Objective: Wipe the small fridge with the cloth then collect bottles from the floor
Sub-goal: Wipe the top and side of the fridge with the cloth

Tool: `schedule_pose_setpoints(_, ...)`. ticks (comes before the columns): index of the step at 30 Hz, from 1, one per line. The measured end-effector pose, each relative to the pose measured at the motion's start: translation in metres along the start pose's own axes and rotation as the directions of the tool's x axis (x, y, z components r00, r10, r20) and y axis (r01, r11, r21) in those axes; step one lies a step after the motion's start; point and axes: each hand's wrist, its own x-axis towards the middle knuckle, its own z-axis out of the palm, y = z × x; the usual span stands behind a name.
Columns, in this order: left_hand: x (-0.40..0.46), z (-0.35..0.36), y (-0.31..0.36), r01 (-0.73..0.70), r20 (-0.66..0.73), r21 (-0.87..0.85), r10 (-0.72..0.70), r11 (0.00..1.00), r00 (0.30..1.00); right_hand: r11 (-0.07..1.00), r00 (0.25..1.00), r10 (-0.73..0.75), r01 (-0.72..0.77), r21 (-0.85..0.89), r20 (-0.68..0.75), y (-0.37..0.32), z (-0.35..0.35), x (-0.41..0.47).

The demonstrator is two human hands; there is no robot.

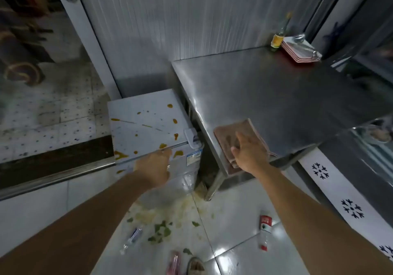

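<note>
Both forearms are reaching forward and down from the bottom of the view, bare to the elbow. The left hand (155, 168) is lying at the front edge of the small fridge (146, 124), knuckles up, its fingers curling down over the lid's rim so that the tips are hidden; whether they are gripping the edge or only resting on it cannot be told. The fridge's white lid is showing orange-brown splashes and streaks across its top and front lip. The right hand (249, 151) is pressing flat on the cloth (231, 135), a brownish folded rag lying at the near corner of the steel table (276, 92), with the fingers fairly straight and spread and the thumb pointing left toward the fridge; part of the cloth is hanging over the table's front edge beneath the palm. On the tiled floor (234, 243), a clear bottle (133, 237) is lying near the left forearm, a red-labelled bottle (265, 231) is lying beside the right forearm, and a pinkish bottle (174, 263) is lying at the bottom edge, among green scraps and a pale spill.
</note>
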Motion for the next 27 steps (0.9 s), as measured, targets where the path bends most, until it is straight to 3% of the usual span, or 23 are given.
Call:
schedule_pose_setpoints(4,0.028,0.010,0.002,0.072,0.038,-0.024,-0.071,0.997,0.997,0.998,1.000,0.000,0.001,-0.058,0.021,0.003,0.012,0.031)
schedule_pose_setpoints(7,0.046,0.017,0.007,0.089,0.055,-0.068,-0.085,0.994,0.995,0.977,0.995,-0.064,0.047,-0.208,-0.077,0.003,0.021,0.040)
schedule_pose_setpoints(12,0.060,0.023,0.012,0.116,0.077,-0.060,-0.111,0.991,0.991,0.969,0.986,-0.122,0.093,-0.229,-0.113,0.002,0.024,0.044)
schedule_pose_setpoints(19,0.055,0.011,-0.009,0.152,0.085,-0.046,-0.147,0.987,0.985,0.985,0.984,-0.107,0.124,0.116,-0.140,-0.009,0.012,0.053)
schedule_pose_setpoints(22,0.053,0.002,-0.025,0.161,0.055,-0.032,-0.159,0.986,0.986,0.918,0.979,-0.128,0.178,0.353,-0.161,-0.040,0.011,0.052)
schedule_pose_setpoints(27,0.058,-0.006,-0.054,0.149,0.018,-0.106,-0.148,0.983,0.989,0.826,0.954,-0.170,0.275,0.491,-0.248,-0.106,0.009,0.048)
